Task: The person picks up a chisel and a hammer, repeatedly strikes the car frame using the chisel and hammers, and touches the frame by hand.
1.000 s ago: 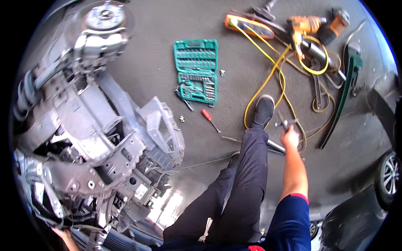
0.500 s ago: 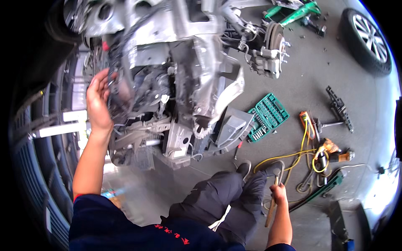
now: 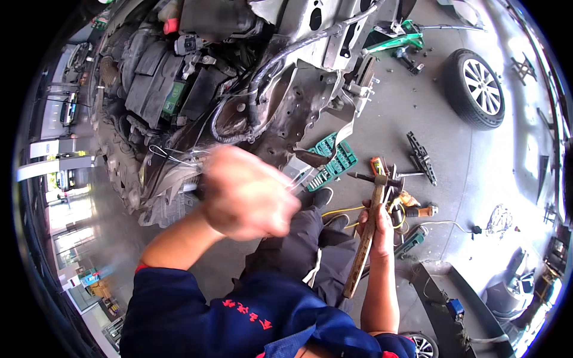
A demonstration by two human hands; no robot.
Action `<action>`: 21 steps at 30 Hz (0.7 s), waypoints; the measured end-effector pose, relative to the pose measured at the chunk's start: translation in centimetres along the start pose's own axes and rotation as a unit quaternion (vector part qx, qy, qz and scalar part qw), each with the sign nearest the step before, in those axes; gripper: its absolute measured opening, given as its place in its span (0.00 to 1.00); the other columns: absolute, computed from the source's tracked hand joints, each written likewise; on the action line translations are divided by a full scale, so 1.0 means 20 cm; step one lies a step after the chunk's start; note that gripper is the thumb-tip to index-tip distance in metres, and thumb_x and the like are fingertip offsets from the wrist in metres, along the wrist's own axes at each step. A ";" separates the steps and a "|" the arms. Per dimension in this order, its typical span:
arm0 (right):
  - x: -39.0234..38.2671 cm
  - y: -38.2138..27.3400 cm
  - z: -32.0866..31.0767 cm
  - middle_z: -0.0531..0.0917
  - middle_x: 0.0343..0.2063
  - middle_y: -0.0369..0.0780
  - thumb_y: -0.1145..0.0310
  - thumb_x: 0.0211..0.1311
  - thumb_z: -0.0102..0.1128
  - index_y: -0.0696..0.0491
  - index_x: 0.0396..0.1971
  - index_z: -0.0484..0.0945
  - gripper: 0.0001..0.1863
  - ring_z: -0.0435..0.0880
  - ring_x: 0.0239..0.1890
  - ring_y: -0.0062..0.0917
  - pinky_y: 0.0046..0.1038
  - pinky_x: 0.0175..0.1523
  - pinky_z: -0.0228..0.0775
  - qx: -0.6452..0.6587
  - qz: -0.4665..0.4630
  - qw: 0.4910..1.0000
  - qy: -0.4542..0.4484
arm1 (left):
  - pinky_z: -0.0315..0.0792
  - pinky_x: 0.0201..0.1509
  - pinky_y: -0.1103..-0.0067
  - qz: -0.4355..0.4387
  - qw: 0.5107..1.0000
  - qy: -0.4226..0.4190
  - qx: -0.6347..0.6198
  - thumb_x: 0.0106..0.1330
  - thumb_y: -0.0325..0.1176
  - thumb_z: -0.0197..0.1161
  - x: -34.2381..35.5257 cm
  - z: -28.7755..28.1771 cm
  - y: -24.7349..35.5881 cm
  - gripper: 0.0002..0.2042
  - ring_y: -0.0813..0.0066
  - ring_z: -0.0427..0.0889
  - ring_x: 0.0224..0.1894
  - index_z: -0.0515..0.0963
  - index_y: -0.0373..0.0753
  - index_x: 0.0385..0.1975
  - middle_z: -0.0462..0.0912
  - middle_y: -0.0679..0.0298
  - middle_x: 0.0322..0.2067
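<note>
One hammer (image 3: 362, 253) sat in the right grip (image 3: 382, 234), clasped by its wooden handle with the head jutting beyond; the left grip (image 3: 250, 194) was too blurred to tell its state and hid part of the stripped car front (image 3: 292, 107). Ahead, between both, lay a green socket case (image 3: 343, 158), while past the right grip were a yellow cable (image 3: 343, 209), an orange power tool (image 3: 424, 211) and, farther off, a wheel (image 3: 480, 89).

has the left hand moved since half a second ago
Yes. Judged against the red cap, the left hand has moved away from it, rightward in the view and nearer the hammer.
</note>
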State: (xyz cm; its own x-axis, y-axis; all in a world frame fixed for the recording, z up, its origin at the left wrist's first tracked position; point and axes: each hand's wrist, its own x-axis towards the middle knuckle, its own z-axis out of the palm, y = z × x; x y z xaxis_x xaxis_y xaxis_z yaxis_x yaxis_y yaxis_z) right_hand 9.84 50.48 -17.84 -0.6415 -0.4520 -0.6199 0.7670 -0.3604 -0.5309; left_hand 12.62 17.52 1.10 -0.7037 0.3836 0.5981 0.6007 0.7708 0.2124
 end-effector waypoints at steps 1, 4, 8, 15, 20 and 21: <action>-0.04 -0.03 0.03 0.82 0.27 0.34 0.47 0.77 0.57 0.56 0.57 0.77 0.27 0.77 0.22 0.17 0.20 0.29 0.72 -0.001 0.011 1.000 -0.020 | 0.77 0.46 0.74 0.023 0.992 -0.088 -0.083 0.65 0.38 0.67 0.00 0.07 0.12 0.11 0.73 0.83 0.47 0.83 0.46 0.46 0.83 0.67 0.50; -0.11 -0.09 0.25 0.82 0.28 0.33 0.49 0.79 0.55 0.56 0.57 0.78 0.24 0.80 0.23 0.16 0.18 0.28 0.72 0.031 0.023 0.999 -0.003 | 0.71 0.72 0.65 0.114 0.972 -0.141 -0.149 0.66 0.34 0.63 -0.05 0.42 0.37 0.20 0.67 0.75 0.64 0.78 0.47 0.59 0.76 0.66 0.61; -0.16 -0.11 0.33 0.80 0.28 0.33 0.46 0.78 0.55 0.56 0.56 0.78 0.27 0.75 0.23 0.15 0.17 0.27 0.68 0.090 0.086 0.992 0.015 | 0.69 0.72 0.60 0.168 0.947 -0.107 -0.253 0.60 0.35 0.63 -0.02 0.70 0.52 0.13 0.63 0.77 0.60 0.79 0.44 0.44 0.81 0.64 0.51; -0.10 -0.16 0.19 0.84 0.29 0.33 0.51 0.80 0.56 0.53 0.43 0.82 0.19 0.80 0.29 0.16 0.20 0.34 0.73 -0.032 0.045 0.994 0.090 | 0.75 0.42 0.69 0.113 0.915 -0.127 -0.366 0.61 0.34 0.64 0.22 0.78 0.49 0.05 0.66 0.78 0.33 0.78 0.43 0.34 0.75 0.68 0.29; -0.06 -0.07 -0.21 0.80 0.31 0.29 0.70 0.77 0.60 0.53 0.43 0.80 0.03 0.74 0.31 0.12 0.19 0.37 0.71 -0.024 -0.079 0.991 0.109 | 0.72 0.45 0.61 -0.082 0.892 -0.105 -0.432 0.38 0.28 0.80 0.35 0.84 0.51 0.35 0.52 0.78 0.39 0.75 0.40 0.53 0.78 0.59 0.37; -0.07 -0.07 -0.29 0.80 0.32 0.29 0.71 0.77 0.60 0.53 0.43 0.80 0.03 0.75 0.32 0.12 0.20 0.37 0.71 -0.021 -0.071 0.990 0.118 | 0.73 0.47 0.62 -0.101 0.892 -0.115 -0.426 0.39 0.28 0.80 0.37 0.85 0.53 0.37 0.52 0.79 0.40 0.74 0.40 0.56 0.78 0.59 0.39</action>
State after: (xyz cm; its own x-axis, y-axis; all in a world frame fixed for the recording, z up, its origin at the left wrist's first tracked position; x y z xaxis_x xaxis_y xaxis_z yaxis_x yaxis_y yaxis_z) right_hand 9.54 56.33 -19.48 -0.7327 -0.1945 -0.6521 0.6706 -0.3695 -0.6433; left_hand 7.35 37.10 -5.32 -0.8303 0.4509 0.3275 0.4544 0.2076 0.8663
